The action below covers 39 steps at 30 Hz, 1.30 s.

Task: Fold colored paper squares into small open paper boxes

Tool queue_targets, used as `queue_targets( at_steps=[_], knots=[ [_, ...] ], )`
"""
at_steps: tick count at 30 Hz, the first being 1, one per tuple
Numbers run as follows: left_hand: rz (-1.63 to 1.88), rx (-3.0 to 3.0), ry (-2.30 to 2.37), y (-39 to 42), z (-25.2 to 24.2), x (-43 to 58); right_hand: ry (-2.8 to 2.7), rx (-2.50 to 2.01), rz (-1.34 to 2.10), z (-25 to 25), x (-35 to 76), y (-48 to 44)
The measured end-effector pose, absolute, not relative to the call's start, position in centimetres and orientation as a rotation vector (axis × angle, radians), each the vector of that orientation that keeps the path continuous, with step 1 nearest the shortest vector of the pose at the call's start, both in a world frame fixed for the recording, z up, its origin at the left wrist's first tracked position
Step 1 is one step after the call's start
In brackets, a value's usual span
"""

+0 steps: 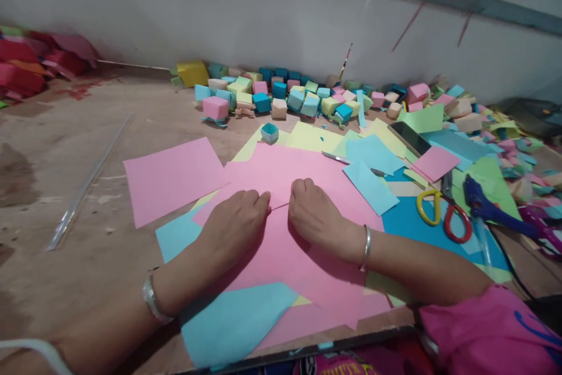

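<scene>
Pink paper [281, 167] lies in overlapping sheets in front of me. My left hand [239, 214] is closed, its thumb and fingers pinching the pink paper. A short way to the right, my right hand [311, 211] pinches it too, fingers curled in. Between the two hands runs a thin straight line, like a crease or edge in the paper; the fingers hide its ends. Light blue paper [232, 319] spreads below my left wrist. A separate pink sheet [173, 179] lies to the left.
Small folded paper boxes [278, 91] line the wall. Yellow-and-red-handled scissors [445, 214], a blue glue gun [494, 205], a phone [410, 138] and a craft knife [336, 158] lie right. A clear ruler [88, 188] is at left. One small open teal box [269, 133] stands behind the sheets.
</scene>
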<state>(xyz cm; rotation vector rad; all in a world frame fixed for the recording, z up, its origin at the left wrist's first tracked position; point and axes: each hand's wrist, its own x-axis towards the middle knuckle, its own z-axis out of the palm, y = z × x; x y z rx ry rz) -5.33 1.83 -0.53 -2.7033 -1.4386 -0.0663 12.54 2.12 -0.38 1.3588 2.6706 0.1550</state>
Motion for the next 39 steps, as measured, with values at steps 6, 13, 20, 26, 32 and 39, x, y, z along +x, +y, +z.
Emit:
queue_targets(
  at_steps=[6,13,20,26,32,39],
  knots=[
    [-0.081,-2.663,-1.55,1.2,0.0,-5.5,2.661,1.442,0.076,-0.1,13.0,2.4],
    [-0.173,-2.708,-1.555,1.7,-0.2,-5.7,2.773,1.374,0.16,-0.6,13.1,2.6],
    [-0.091,-2.726,-1.619,2.0,0.9,-6.1,2.628,1.485,0.152,-0.6,12.6,2.2],
    [-0.091,-2.718,-1.653,2.3,0.7,-6.2,2.515,1.491,0.187,0.1,12.3,1.8],
    [-0.15,-2.704,-1.719,2.5,0.2,-6.3,2.401,1.516,-0.036,1.7,13.0,2.9],
    [-0.187,-2.763,-1.644,2.4,0.6,-6.4,2.506,1.54,0.368,0.9,12.5,-0.1]
  ],
)
